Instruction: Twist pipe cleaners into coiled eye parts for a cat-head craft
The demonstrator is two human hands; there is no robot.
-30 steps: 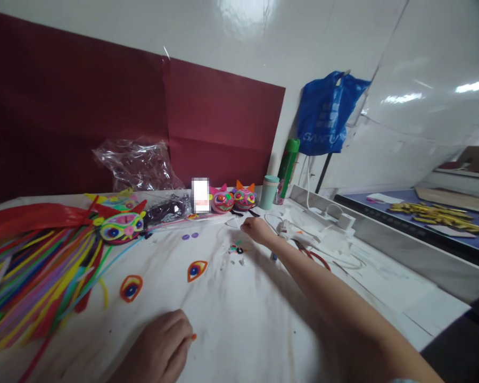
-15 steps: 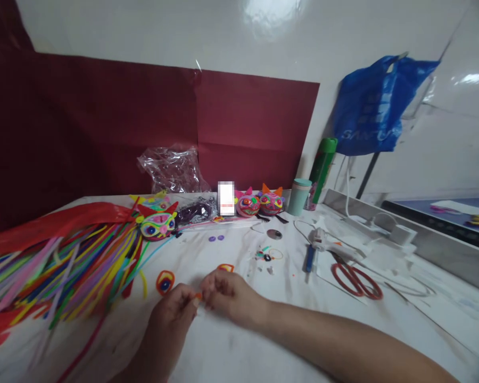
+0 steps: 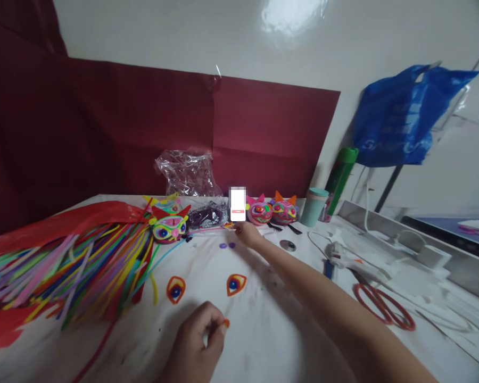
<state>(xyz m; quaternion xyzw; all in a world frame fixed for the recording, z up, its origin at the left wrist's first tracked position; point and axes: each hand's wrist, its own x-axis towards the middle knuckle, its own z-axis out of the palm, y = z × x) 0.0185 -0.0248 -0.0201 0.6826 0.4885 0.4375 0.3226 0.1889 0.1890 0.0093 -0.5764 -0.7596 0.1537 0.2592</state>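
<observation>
Between thumb and forefinger, my left hand (image 3: 203, 338) pinches a small orange piece (image 3: 226, 323) low over the white table. My right hand (image 3: 245, 233) is stretched far out to the back of the table, in front of the small white card (image 3: 238, 205); its fingers are bent, and what they touch is too small to make out. Two eye-shaped pieces with orange rims lie on the cloth, one at the left (image 3: 176, 291) and one at the right (image 3: 236, 285). Two small purple rings (image 3: 227, 245) lie nearer the back.
Colourful strips (image 3: 91, 266) spread across the left, beside a decorated head (image 3: 170, 229). Two more heads, pink-eared (image 3: 260, 211) and orange-eared (image 3: 285, 209), stand at the back near a green cup (image 3: 314, 207). Red-handled scissors (image 3: 383, 307) and a glue gun (image 3: 339, 254) lie right.
My right hand has left my left hand's side and reached forward to the back. My left hand has shifted right and lower, still pinching the orange piece. The view has shifted slightly.
</observation>
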